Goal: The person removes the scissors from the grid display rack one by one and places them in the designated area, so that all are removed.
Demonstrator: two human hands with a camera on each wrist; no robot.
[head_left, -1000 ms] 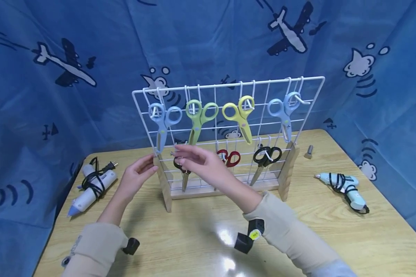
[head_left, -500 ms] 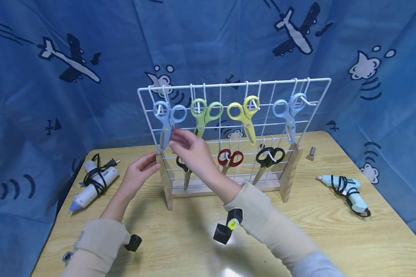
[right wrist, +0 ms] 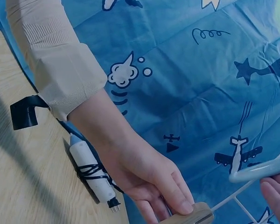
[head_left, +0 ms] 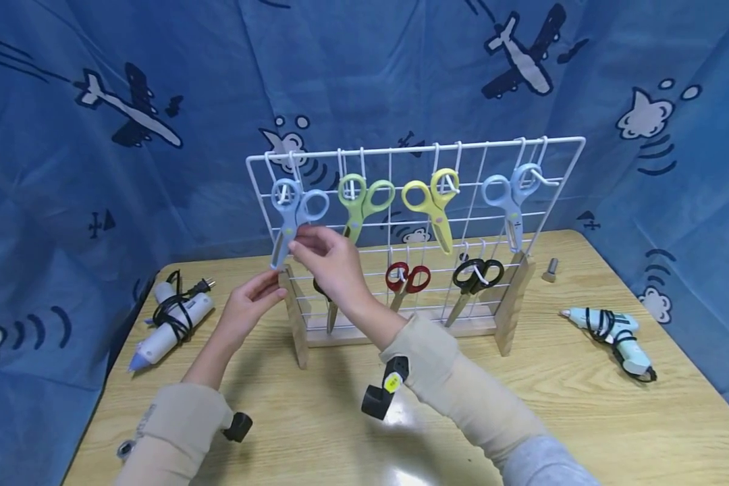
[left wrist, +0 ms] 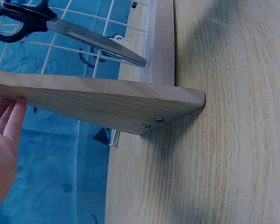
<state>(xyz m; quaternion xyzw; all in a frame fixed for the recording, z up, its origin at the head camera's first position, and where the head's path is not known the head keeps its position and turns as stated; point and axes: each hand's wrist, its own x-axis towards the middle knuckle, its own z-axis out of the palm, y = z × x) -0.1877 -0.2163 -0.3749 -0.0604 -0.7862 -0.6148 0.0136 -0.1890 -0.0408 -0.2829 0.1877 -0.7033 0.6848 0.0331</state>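
A white wire grid rack [head_left: 419,150] with wooden side posts [head_left: 295,324] stands on the table. My left hand [head_left: 252,304] holds the left post's edge; in the left wrist view its fingers [left wrist: 11,123] touch the post's outer face. My right hand [head_left: 335,264] pinches the blade part of the light blue scissors [head_left: 288,219] hanging at the rack's upper left, one loop still over its hook. Green scissors [head_left: 355,209], yellow scissors [head_left: 433,206] and another blue pair [head_left: 512,202] hang alongside. Below hang red-handled scissors [head_left: 406,278] and black-handled scissors [head_left: 474,280]; my right hand partly covers another black-handled pair [left wrist: 32,21].
A white glue gun [head_left: 173,331] wound with black cord lies left of the rack. To the right lie a pale teal glue gun [head_left: 613,337] and a metal bolt [head_left: 550,270]. A small metal ring [head_left: 124,449] sits by the left sleeve. A blue curtain [head_left: 188,202] stands behind.
My right hand has moved up and left from the lower black scissors to the upper-left blue scissors, whose blade end has swung slightly left. My left hand stays at the post.
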